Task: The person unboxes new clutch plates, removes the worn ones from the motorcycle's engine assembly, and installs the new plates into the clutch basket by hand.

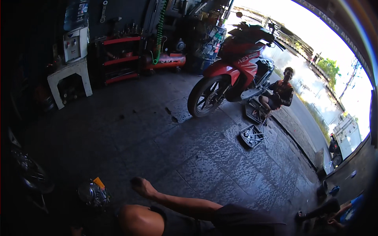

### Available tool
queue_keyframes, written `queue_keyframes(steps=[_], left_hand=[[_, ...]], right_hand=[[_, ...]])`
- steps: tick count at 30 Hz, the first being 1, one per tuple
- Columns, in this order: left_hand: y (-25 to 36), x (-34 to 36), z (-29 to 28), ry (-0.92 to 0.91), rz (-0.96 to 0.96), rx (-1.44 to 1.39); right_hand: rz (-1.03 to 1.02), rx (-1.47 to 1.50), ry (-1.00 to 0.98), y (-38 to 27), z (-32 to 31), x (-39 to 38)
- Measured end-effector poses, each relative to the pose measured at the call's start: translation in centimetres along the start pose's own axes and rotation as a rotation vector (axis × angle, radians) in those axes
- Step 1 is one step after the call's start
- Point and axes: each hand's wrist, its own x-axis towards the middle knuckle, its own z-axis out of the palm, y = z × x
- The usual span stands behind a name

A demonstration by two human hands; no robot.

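My right hand [146, 188] reaches out over the dark floor past my bare knee [139, 220], its fingers curled closed. Something dark shows at its fingertips; I cannot tell whether it is a held thing or dirt. To its left, apart from it, sits a shiny, rounded bundle [91, 194] with an orange-yellow piece [99, 182] on top; its kind is unclear. At the lower edge, below that bundle, a small dim patch of skin looks like my left hand [77, 231], its fingers lost in shadow.
A red motor scooter [240, 67] stands ahead, with a tray of tools [252, 136] on the tiles. A person [281, 90] squats beside it; another person's arm [344, 212] shows lower right. Behind are a red compressor [167, 61], a red-shelved rack [122, 63] and a white stool [71, 76].
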Motion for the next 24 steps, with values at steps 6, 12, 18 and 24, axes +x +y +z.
queue_keyframes(steps=[6, 12, 18, 24], left_hand=[[2.6, -1.9, -0.9, 0.013, 0.064, -0.020], [3.7, -3.2, -0.8, 0.025, 0.269, -0.298], [11.6, -17.3, -6.9, -0.030, 0.228, 0.114], [6.0, -26.2, -1.2, -0.197, 0.165, 0.117]], right_hand=[[-0.395, 0.200, -0.149, -16.6, -1.7, -1.4], [-1.222, 0.013, -0.175, -28.2, 2.8, -8.0], [-1.302, -0.219, -1.017, -32.4, 8.3, -11.7], [-1.184, -0.882, -1.669, -27.1, 10.8, -13.2]])
